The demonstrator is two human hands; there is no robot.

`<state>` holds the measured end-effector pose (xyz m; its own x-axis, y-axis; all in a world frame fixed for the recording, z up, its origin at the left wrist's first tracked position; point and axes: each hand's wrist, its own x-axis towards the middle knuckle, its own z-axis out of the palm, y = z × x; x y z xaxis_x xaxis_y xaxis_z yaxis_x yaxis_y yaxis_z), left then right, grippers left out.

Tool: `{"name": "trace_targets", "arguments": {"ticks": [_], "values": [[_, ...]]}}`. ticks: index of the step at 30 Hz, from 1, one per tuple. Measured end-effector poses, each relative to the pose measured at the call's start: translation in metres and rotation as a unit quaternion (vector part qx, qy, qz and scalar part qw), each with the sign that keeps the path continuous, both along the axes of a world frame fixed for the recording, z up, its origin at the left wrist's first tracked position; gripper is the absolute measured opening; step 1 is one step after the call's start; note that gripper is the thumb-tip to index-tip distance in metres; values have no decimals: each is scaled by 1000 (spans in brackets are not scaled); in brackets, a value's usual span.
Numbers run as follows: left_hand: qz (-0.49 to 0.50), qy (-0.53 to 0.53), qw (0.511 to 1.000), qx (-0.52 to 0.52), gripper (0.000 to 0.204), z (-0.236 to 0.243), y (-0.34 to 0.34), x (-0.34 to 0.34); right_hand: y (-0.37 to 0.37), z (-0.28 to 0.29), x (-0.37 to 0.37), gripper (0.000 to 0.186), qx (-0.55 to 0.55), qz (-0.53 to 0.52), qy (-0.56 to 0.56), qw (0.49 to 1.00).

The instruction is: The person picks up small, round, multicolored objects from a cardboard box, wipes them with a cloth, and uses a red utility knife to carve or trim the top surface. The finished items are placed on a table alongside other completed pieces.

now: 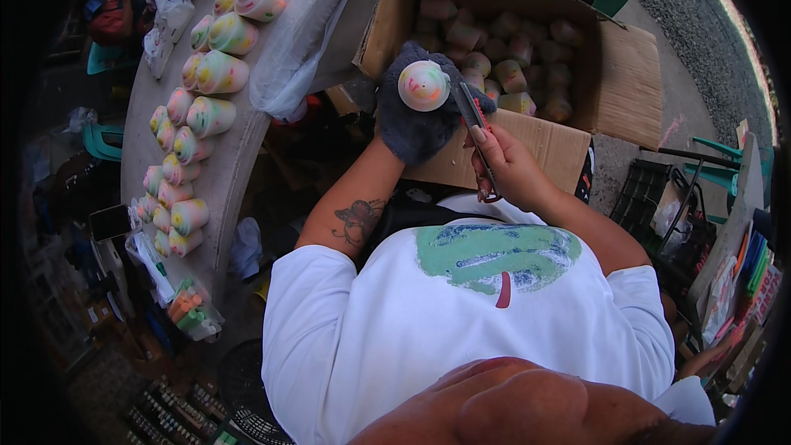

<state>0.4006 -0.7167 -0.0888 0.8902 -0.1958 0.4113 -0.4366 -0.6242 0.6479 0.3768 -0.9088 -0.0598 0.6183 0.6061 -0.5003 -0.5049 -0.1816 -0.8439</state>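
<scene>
Holding a colour-speckled cup-shaped piece (424, 86) at upper centre of the frame in a dark grey cloth (416, 143) covering the left hand, with finger closure impossible to tell, and gripping a utility knife (472, 114) in the right hand (509, 163). Working before a cardboard box (628, 82) of similar pieces (511, 76), upper right, and near a pale table (224, 175) lined with more, upper left.

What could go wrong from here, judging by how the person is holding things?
The utility knife in the right hand has its blade end close beside the dark grey cloth hiding the left hand, so a slip could cut through to it. The round-topped speckled piece resting in that cloth might slide free. Similar pieces crowded along the table could get knocked about if bumped.
</scene>
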Motion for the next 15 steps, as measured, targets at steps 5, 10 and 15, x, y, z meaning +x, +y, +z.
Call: {"name": "trace_targets", "arguments": {"ticks": [5, 10, 15], "values": [[-3, 45, 994, -96, 25, -1, -4, -1, -1, 0, 1, 33, -4, 6, -2, 1000], [-9, 13, 999, -36, 27, -1, -2, 0, -1, 1, 1, 33, -9, 7, -7, 1000], [-7, -22, 1000, -6, 26, 2, -2, 1, -2, 0, 2, 33, -8, 10, 1, 1000]]}}
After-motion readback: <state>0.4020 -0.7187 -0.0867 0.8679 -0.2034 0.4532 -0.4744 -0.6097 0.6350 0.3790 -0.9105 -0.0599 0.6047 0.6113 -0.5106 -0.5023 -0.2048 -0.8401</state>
